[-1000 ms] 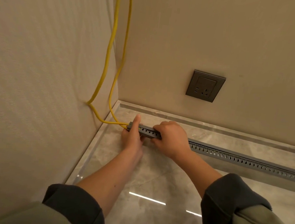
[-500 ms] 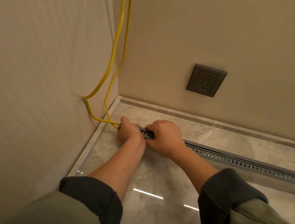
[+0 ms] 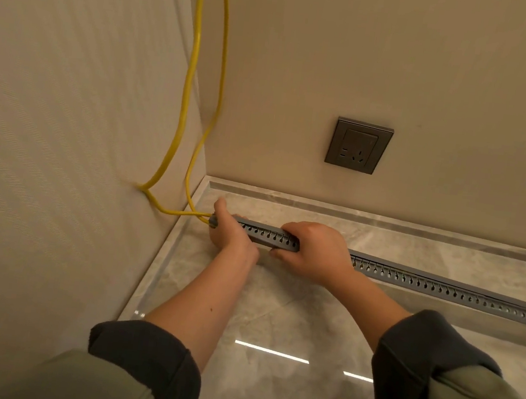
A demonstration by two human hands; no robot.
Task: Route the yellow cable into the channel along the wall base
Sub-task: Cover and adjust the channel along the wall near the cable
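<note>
Your yellow cable (image 3: pixel 187 90) drops as two strands down the room corner. One strand bends against the ribbed beige left wall (image 3: pixel 47 139) just above the floor. Both strands then run rightward together to the left end of a long grey slotted plastic channel (image 3: pixel 443 287).

Whether any cable already lies inside the channel cannot be told, as your hands cover that stretch. The channel lies on the glossy grey marble floor tile (image 3: pixel 273 316). Its long axis runs left to right, from near the corner out to the right edge of view. It sits near the plain beige rear wall (image 3: pixel 403 67) but apart from that wall's base.

Your left hand (image 3: pixel 228 231) wraps the channel's left end where the cable meets it. Its fingers are curled close, and one digit points up. Whether it also pinches the cable cannot be told.

Your right hand (image 3: pixel 314 252) grips the channel a little further right. Its fingers are hooked over the top and the thumb is pressed on the near side.

A dark grey square wall socket (image 3: pixel 358 145) sits on the rear wall above. Dark cuffs under olive sleeves (image 3: pixel 141 366) cover your forearms.
</note>
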